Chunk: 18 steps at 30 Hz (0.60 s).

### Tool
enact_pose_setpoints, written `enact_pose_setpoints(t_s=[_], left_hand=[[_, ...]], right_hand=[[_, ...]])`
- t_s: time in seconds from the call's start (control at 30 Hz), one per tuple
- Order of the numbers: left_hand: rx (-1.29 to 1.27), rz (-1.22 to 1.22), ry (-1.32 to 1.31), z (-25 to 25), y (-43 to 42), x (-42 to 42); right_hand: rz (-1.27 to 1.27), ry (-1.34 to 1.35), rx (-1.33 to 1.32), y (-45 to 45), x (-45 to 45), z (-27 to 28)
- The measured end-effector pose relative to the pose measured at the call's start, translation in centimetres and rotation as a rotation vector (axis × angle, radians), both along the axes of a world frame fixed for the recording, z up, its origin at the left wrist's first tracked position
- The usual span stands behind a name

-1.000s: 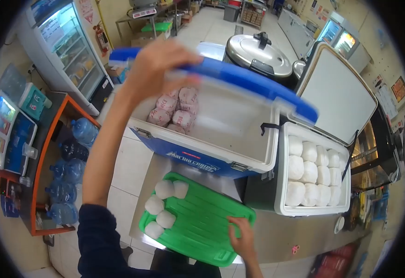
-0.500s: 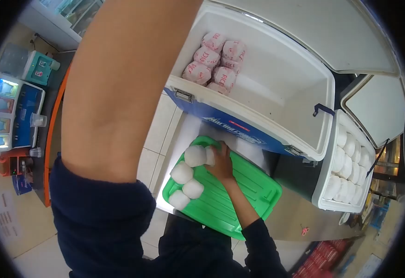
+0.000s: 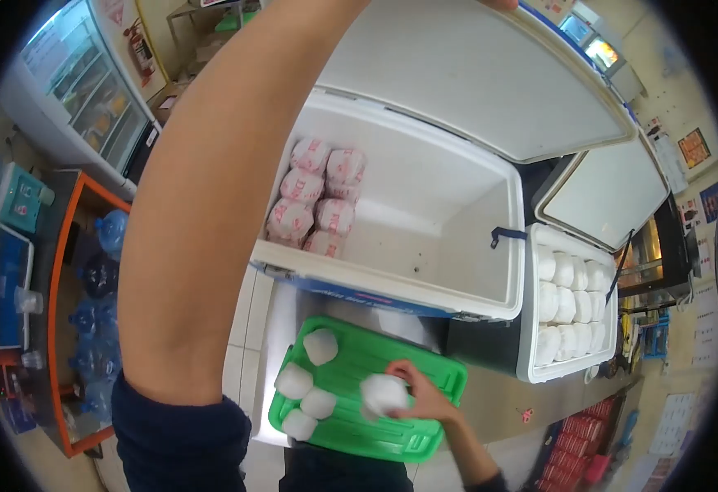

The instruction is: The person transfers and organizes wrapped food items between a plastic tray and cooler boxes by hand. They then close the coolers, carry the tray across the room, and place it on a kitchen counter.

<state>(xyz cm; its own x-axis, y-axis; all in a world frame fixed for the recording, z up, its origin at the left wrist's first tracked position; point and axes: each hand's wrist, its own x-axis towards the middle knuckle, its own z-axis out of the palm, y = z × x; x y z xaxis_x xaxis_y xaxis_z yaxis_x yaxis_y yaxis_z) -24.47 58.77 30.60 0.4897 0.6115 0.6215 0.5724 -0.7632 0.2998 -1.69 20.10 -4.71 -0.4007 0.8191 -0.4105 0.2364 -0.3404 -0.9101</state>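
Observation:
My right hand [image 3: 426, 398] is closed around a white paper-wrapped bundle [image 3: 384, 395], slightly blurred, above the green plastic lid [image 3: 351, 435]. Several similar white bundles [image 3: 295, 381] rest on the left part of that green lid. My left arm stretches up across the view. At the top edge only a bit of my left hand [image 3: 500, 3] shows, its fingers over the rim of the raised white cooler lid [image 3: 474, 74]. Below it stands the open blue-and-white cooler [image 3: 425, 205], with several bundles in red-printed "RICE" paper [image 3: 301, 185] stacked at its left end.
On the right, a second open cooler [image 3: 531, 328] is packed with white bundles [image 3: 566, 303]. Small red scissors [image 3: 526, 416] lie on the counter [image 3: 490, 402]. A glass-door fridge [image 3: 88, 90] and an orange-edged shelf [image 3: 68, 328] with blue bottles stand to the left.
My right hand has lifted a white bundle from the upper end of the green lid and moved it right and toward me. The view has tilted up, bringing my left fingers on the cooler lid into sight.

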Motion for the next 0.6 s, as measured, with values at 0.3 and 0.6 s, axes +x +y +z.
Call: enact_pose_setpoints(t_s=[0.3,0.6], left_hand=[[0.071,-0.127,-0.036,0.1,2.0,-0.4],[0.001,-0.174,0.028,0.5,1.3,-1.9]], right_hand=[[0.64,-0.662,0.876,27.4,2.6,19.0],[1.586,-1.38,0.779,38.5,6.4,-9.2]])
